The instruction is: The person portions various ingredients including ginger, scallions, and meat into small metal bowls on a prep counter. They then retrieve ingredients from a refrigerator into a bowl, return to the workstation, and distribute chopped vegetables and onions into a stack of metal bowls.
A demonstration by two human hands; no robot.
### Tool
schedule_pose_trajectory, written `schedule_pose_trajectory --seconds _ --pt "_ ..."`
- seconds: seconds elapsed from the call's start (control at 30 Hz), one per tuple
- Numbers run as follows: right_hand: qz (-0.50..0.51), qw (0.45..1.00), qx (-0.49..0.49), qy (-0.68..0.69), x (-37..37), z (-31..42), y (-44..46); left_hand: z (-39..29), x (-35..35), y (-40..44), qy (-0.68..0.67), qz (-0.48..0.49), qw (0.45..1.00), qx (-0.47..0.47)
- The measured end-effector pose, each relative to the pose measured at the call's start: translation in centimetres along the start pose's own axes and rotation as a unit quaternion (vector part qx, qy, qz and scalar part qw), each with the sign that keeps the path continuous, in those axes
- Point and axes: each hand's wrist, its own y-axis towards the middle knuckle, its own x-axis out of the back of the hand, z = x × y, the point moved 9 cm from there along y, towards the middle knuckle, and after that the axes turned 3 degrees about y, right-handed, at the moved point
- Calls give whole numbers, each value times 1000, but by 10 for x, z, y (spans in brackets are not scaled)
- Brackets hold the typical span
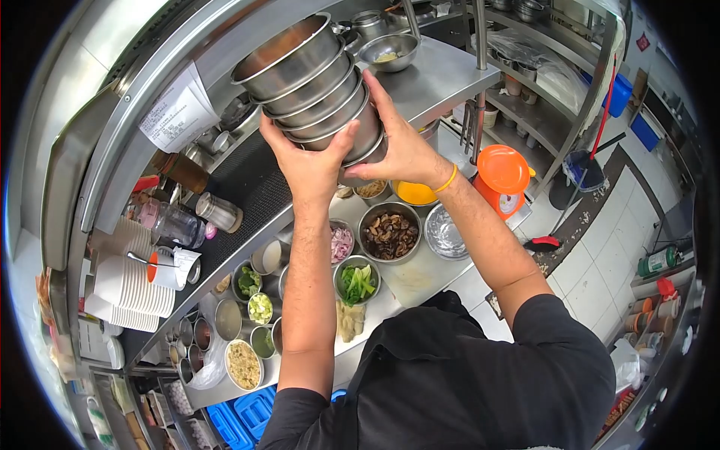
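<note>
A tilted stack of nested stainless steel bowls [313, 88] is held up in front of me, over the counter. My left hand [311, 166] grips the lower left of the stack, thumb pressed on its side. My right hand [405, 146] is wrapped around the lower right side, with a yellow band on the wrist. Beneath my arms stand a bowl of sliced brown mushrooms [390, 234], a bowl of green leaf vegetable [357, 280] and a container of chopped red onion [342, 241]. The undersides of some fingers are hidden behind the stack.
An orange kitchen scale [501, 180] stands at the counter's right end. A metal bowl [390, 52] sits on the raised shelf behind. White bowls [135, 289] are stacked at left, near a glass jar [219, 212]. Paper slips [180, 112] hang from the upper rail.
</note>
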Motion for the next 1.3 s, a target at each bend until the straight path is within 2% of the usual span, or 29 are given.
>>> schedule_pose_trajectory --seconds 0.3,0.33,0.43,0.5,0.6,0.63,0.77,0.83,1.07,1.2,1.3 --pt "17 1000 1 1 7 4 -8 7 -3 -11 -8 4 1000 3" --pt "19 1000 1 5 8 7 -11 0 -4 -14 19 2 1000 -22" --pt "10 1000 0 0 7 11 -20 -7 -6 -29 -12 -13 998 -54" --pt "11 1000 -7 -15 8 13 -23 -12 -5 -35 -53 -41 997 -37" --pt "13 1000 5 -15 5 21 -21 -21 9 -38 37 -66 994 -84" --pt "17 1000 11 -20 4 22 -20 -28 9 -37 2 -74 993 -95" --pt "17 999 5 -40 3 15 -11 -60 32 -29 90 -99 977 -164" --pt "22 999 -6 -32 3 10 -4 -63 49 -25 86 -128 981 -119" --pt "58 997 13 -51 -16 1 27 -87 116 -40 114 -161 972 -130" --pt "91 995 13 -27 -30 5 31 -72 113 -23 49 -137 987 -67" --pt "96 995 -1 -27 -33 -1 35 -68 91 -8 18 -122 989 -75"
